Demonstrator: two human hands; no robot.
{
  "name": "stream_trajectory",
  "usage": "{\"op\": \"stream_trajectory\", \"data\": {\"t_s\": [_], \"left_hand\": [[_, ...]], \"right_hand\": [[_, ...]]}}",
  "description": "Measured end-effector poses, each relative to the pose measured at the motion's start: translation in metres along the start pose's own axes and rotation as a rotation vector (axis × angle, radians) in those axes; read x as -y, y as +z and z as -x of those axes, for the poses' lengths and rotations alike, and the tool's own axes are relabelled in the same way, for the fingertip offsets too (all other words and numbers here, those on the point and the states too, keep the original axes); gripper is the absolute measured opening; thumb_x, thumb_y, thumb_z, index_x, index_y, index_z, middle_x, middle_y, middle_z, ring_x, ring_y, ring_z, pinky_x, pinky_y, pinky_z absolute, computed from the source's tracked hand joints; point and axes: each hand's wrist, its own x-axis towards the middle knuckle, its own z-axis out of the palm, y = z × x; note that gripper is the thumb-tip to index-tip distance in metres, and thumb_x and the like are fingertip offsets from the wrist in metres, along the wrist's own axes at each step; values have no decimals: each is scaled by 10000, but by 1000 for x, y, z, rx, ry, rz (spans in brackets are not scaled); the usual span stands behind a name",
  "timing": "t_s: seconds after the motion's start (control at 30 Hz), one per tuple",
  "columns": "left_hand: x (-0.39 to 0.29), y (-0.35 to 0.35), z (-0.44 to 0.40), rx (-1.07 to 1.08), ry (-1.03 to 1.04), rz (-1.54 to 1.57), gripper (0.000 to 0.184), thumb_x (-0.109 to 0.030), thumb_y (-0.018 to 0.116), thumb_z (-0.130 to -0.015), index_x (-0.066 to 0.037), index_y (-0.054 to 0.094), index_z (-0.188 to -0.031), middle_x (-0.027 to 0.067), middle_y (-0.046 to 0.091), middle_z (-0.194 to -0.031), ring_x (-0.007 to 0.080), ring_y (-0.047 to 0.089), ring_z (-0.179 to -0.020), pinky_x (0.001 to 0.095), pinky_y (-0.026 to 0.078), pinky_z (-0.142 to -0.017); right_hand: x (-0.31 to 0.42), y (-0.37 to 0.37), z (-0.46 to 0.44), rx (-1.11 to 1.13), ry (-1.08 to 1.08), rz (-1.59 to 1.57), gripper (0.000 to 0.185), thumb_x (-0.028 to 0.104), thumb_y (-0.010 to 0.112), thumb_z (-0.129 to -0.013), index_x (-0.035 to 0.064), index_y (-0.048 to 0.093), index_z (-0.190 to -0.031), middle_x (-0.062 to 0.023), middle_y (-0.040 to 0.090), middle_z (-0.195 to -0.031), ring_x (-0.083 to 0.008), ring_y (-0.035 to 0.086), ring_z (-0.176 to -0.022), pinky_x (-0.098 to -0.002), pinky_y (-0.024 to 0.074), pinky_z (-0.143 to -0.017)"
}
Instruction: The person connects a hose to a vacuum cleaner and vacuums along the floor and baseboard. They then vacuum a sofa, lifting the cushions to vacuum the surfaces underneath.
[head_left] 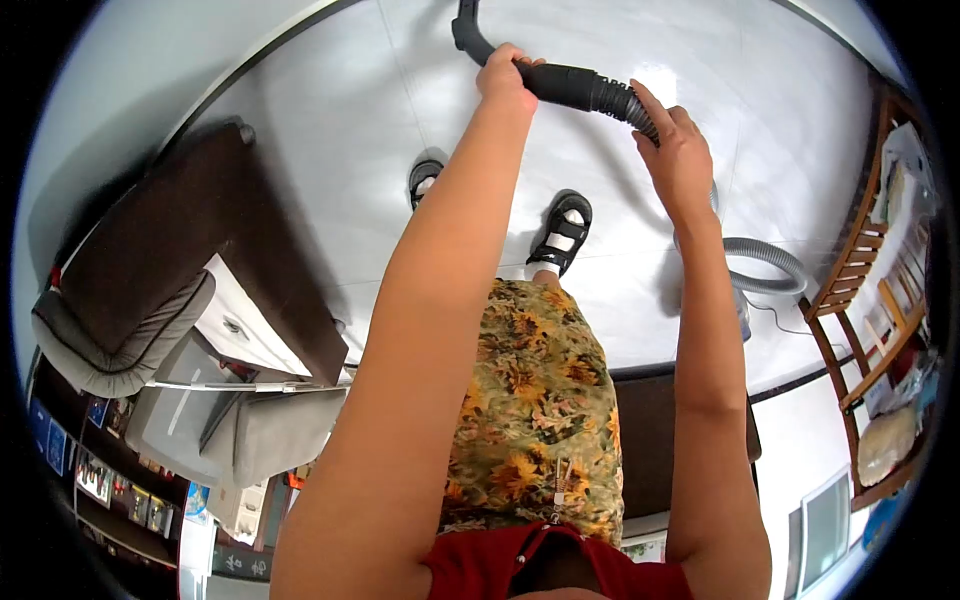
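Observation:
A black vacuum cleaner tube with a ribbed hose (568, 87) runs across the top centre of the head view. My left hand (508, 77) is closed round its dark rigid handle part. Farther right, my right hand (680, 150) has its fingers and thumb on the ribbed section, where the hose bends down behind the hand. Past my right forearm, a grey corrugated hose loop (765, 265) lies on the floor, beside a partly hidden body of the machine.
Pale glossy floor (330, 130) surrounds my sandalled feet (562, 235). A dark brown sofa-like piece (170, 210) and a grey cushion (95, 345) stand at left. Wooden slatted furniture (855, 270) holding bags is at right, near a thin cable. A dark bench (645, 430) is behind me.

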Motion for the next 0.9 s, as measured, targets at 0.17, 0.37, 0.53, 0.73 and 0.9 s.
{"op": "stream_trajectory", "data": {"t_s": [0.17, 0.37, 0.53, 0.73, 0.9], "left_hand": [[40, 35, 3, 34, -65, 37, 179, 32, 588, -741, -16, 478, -874, 115, 486, -801, 265, 528, -659, 487, 578, -824], [57, 75, -6, 201, -100, -231, 231, 19, 662, -753, 26, 494, -911, 132, 512, -827, 247, 563, -676, 473, 597, -711], [26, 62, 13, 244, -66, -276, 143, 14, 665, -755, 11, 537, -820, 104, 518, -810, 261, 580, -664, 461, 594, -695], [-73, -56, 9, -79, 111, -253, 153, 1, 654, -804, 41, 535, -893, 126, 532, -756, 290, 579, -604, 483, 577, -603], [-108, -80, 16, -207, 85, -296, 315, -47, 660, -848, 35, 504, -1109, 176, 559, -1085, 351, 627, -917, 528, 576, -777]], "right_hand": [[-32, -16, 9, -90, -3, 82, 669, 125, 739, -811, 316, 507, -1409, -79, 600, -833, -237, 635, -774, -382, 532, -692], [-30, -34, 28, -15, 144, 2, 635, 145, 723, -836, 265, 502, -1419, -122, 642, -906, -275, 662, -789, -401, 536, -690], [-27, -20, 45, -16, 92, -287, 647, 177, 735, -828, 241, 489, -1423, -162, 661, -988, -330, 671, -858, -419, 538, -731], [39, 27, 30, 208, -98, -277, 654, 224, 713, -831, 290, 460, -1431, -143, 641, -959, -330, 653, -848, -437, 544, -757], [72, 67, -2, 274, -191, -196, 661, 253, 698, -845, 295, 435, -1450, -130, 637, -981, -310, 654, -885, -427, 540, -766]]}}
